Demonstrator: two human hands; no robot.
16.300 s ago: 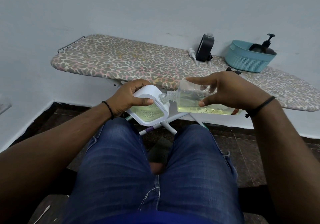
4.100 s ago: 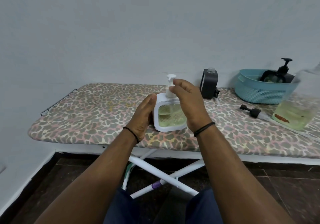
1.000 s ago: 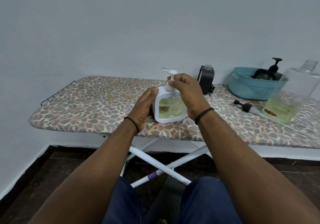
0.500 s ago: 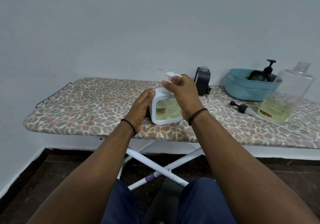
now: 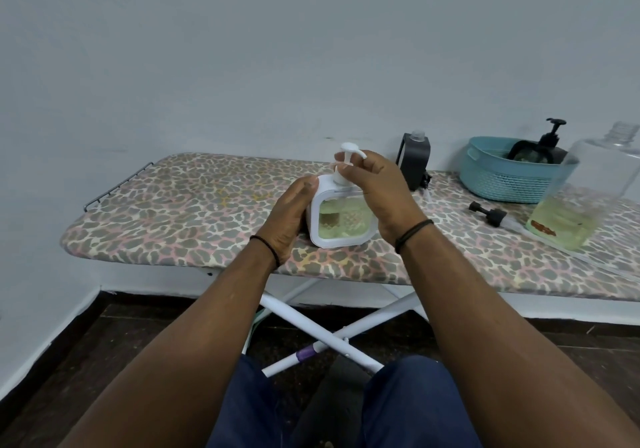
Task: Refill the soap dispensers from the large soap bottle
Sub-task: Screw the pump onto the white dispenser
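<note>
A white square soap dispenser point(image 5: 337, 220) with yellow-green soap stands on the leopard-print ironing board point(image 5: 194, 219). My left hand point(image 5: 289, 219) holds its left side. My right hand point(image 5: 375, 193) pinches the white pump point(image 5: 348, 156) at the dispenser's neck. The large clear soap bottle point(image 5: 585, 194) stands uncapped at the right, with a little yellow soap at its bottom. A dark grey dispenser point(image 5: 415, 160) without its pump stands behind by the wall. A black pump point(image 5: 488, 212) lies on the board.
A teal basket point(image 5: 502, 177) at the back right holds a black pump dispenser point(image 5: 550, 139). The wall runs right behind the board. White crossed legs point(image 5: 332, 333) stand under the board, in front of my knees.
My right hand has kept turning the white pump on the dispenser's neck, and the pump head now points another way. My left hand stays on the dispenser.
</note>
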